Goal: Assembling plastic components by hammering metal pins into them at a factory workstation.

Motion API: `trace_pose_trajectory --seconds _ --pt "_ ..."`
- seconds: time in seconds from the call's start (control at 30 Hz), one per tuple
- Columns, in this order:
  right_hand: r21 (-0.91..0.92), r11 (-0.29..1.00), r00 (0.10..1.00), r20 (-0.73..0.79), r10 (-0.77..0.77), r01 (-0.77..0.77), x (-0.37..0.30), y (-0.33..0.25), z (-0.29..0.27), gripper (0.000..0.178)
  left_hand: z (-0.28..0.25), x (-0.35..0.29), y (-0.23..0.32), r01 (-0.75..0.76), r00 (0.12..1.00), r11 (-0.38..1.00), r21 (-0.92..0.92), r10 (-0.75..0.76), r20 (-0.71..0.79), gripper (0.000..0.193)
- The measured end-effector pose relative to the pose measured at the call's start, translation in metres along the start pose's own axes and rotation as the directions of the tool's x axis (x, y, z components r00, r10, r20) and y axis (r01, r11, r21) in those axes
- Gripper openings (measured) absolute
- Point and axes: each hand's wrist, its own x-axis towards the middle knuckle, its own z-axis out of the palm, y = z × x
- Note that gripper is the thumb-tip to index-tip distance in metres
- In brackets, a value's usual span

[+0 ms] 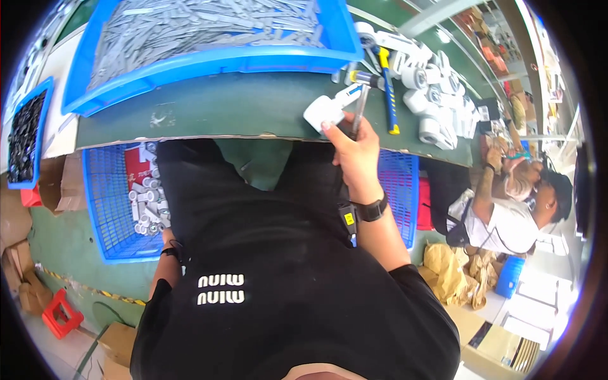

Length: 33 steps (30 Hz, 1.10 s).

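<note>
My right hand (358,149) is closed at the bench edge around a slim metal shaft that leads up to a yellow-and-dark cylindrical head, like a small mallet (367,79). Against its thumb and fingers rests a white plastic part (322,114) with a rounded end and a short arm; whether it is gripped or lies on the bench is unclear. Down on the left, my left hand (167,235) is at the side of a blue mesh basket (114,244) holding several white parts (149,206). My leg and the basket hide most of its fingers.
A blue tray (221,63) of grey flat strips spans the green bench (253,104). A yellow-and-blue-handled hammer (391,101) lies beside piled white parts (434,95). A second blue basket (408,190) stands right. A co-worker (506,215) sits far right; a red stool (62,315) stands left.
</note>
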Motion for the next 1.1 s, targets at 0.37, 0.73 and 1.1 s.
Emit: trace_pose_trajectory --seconds 0.37,0.73,1.1 --pt "-0.114 0.992 0.98 0.195 -0.03 0.054 -0.012 -0.018 0.017 0.04 -0.015 0.005 -0.024 0.06 0.997 0.998 0.037 -0.061 0.05 0.026" --pt "0.027 0.977 0.976 0.045 -0.211 0.21 0.041 -0.001 -0.052 0.032 -0.065 -0.036 -0.01 -0.046 0.994 0.999 0.011 0.044 0.099 0.028" --pt "0.175 0.983 0.977 0.196 -0.083 0.048 0.075 0.003 -0.07 0.038 -0.272 -0.06 0.094 -0.169 0.878 0.977 -0.129 0.089 -0.47 0.031"
